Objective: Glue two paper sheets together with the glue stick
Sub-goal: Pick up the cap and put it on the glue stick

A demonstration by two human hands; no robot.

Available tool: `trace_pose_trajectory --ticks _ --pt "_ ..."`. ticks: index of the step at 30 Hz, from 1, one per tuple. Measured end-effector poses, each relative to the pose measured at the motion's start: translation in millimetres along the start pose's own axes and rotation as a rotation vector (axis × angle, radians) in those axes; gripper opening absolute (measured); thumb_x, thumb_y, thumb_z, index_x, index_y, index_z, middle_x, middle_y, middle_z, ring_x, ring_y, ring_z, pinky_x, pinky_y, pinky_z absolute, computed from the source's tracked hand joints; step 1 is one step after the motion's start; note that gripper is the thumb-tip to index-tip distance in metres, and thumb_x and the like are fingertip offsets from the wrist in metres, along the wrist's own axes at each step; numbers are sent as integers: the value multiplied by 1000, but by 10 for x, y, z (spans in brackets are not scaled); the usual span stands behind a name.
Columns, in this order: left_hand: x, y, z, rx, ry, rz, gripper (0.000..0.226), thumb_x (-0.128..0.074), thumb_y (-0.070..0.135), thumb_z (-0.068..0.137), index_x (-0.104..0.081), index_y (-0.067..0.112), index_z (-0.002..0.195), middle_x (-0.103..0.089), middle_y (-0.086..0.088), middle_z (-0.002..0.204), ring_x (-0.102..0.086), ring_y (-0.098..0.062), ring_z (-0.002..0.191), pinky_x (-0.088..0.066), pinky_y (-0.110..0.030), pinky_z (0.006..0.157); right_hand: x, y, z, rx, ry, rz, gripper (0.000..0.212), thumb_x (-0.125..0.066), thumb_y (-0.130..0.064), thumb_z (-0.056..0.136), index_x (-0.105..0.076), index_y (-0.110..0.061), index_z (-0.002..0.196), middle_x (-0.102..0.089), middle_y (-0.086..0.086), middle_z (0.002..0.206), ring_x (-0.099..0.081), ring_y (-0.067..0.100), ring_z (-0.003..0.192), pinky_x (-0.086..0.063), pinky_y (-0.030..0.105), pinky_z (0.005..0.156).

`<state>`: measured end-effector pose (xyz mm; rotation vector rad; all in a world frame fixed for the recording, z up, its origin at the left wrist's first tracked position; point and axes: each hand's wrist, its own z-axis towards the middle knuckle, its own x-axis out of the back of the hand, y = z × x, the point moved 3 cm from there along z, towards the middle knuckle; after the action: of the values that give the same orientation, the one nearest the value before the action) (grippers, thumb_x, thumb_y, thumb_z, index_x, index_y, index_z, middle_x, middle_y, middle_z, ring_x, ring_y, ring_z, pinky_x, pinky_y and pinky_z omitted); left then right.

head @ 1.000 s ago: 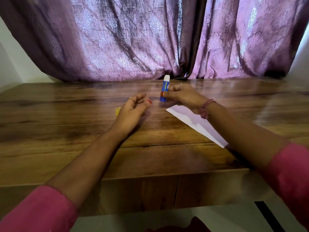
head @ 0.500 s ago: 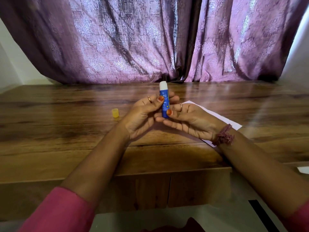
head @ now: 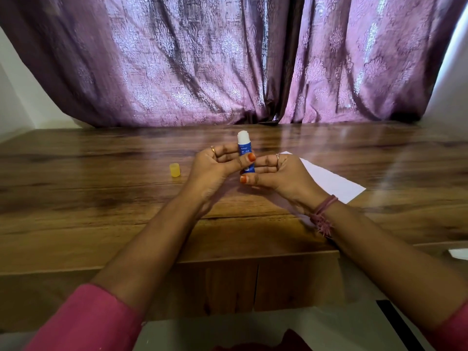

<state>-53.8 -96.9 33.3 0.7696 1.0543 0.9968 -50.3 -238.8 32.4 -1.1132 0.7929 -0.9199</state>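
1. The left hand (head: 215, 164) grips the blue glue stick (head: 245, 150) upright above the tabletop (head: 101, 198), thumb across its barrel.
2. The right hand (head: 274, 174) pinches the stick's lower end.
3. The yellow cap (head: 175, 170) stands left of the hands.
4. The white paper (head: 329, 182) lies beneath the right wrist.

Glue stick (head: 245, 150) upright at table (head: 101, 198) centre, held between left hand (head: 215, 165) & right hand (head: 276, 174), above the tabletop. Cap (head: 175, 170) on table, left of the hands. Paper (head: 329, 181) flat on table to the right, partly under right hand. Curtain (head: 228, 59) behind table.
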Motion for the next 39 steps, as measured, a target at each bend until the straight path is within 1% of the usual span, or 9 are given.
trace_pose_trajectory --ticks 4,7,13,16,20,24,28,35,39 --pt "-17 20 -9 -71 101 79 26 -80 2 64 -67 6 87 -75 -7 82 -71 -16 75 -54 -24 60 -13 -7 13 116 111 -235 28 -78 7 67 -72 -8 89 -75 3 79 -72 14 77 -57 25 66" --pt "-18 27 -3 -74 145 80 28 -80 4 65 -62 7 86 -71 -10 83 -68 -20 77 -55 -30 66 -49 15 12 24 26 -70 29 -74 9 70 -70 1 97 -75 14 84 -71 21 82 -59 34 75" --pt "-143 69 -63 227 -360 -214 43 -48 12 87 -46 3 129 -61 -8 127 -64 -23 107 -58 -37 71 -17 -10 12 -195 -208 150 33 -70 1 66 -68 4 99 -75 12 84 -73 16 78 -59 24 72" --pt "-94 145 -67 192 -471 -199 43 -48 11 86 -46 4 129 -63 -8 126 -62 -23 109 -51 -29 70 -17 -28 11 -234 -229 220 32 -66 2 70 -66 5 102 -75 12 87 -73 17 80 -57 20 68" --pt "-50 121 -50 134 -331 -102 32 -54 10 85 -59 6 116 -70 -8 110 -67 -20 93 -56 -25 65 -9 -22 20 -214 -218 219 31 -66 2 69 -67 5 100 -75 11 86 -73 16 80 -57 19 68" --pt "-5 86 -24 17 -150 104 31 -65 7 76 -64 6 107 -73 -7 100 -67 -19 94 -56 -33 82 21 28 40 -109 -90 93 31 -73 5 64 -69 2 95 -76 8 79 -72 13 73 -56 21 64" --pt "10 89 -22 -35 10 189 39 -69 -5 76 -59 -7 114 -70 -14 103 -69 -19 88 -56 -27 70 52 67 57 -19 7 -10 31 -73 12 68 -69 5 98 -75 14 82 -72 20 76 -59 30 70" --pt "19 85 -21 -28 53 142 32 -74 -4 69 -65 1 100 -74 -10 91 -71 -18 80 -56 -27 64 57 85 76 -67 -50 54 35 -77 0 60 -72 -2 95 -75 14 83 -72 18 77 -57 25 68" --pt "35 91 -26 -43 25 198 32 -75 -2 70 -65 4 100 -75 -9 93 -71 -18 84 -56 -27 68 49 126 96 -60 -55 70 27 -75 6 68 -74 -4 93 -76 13 84 -72 18 78 -57 25 67"
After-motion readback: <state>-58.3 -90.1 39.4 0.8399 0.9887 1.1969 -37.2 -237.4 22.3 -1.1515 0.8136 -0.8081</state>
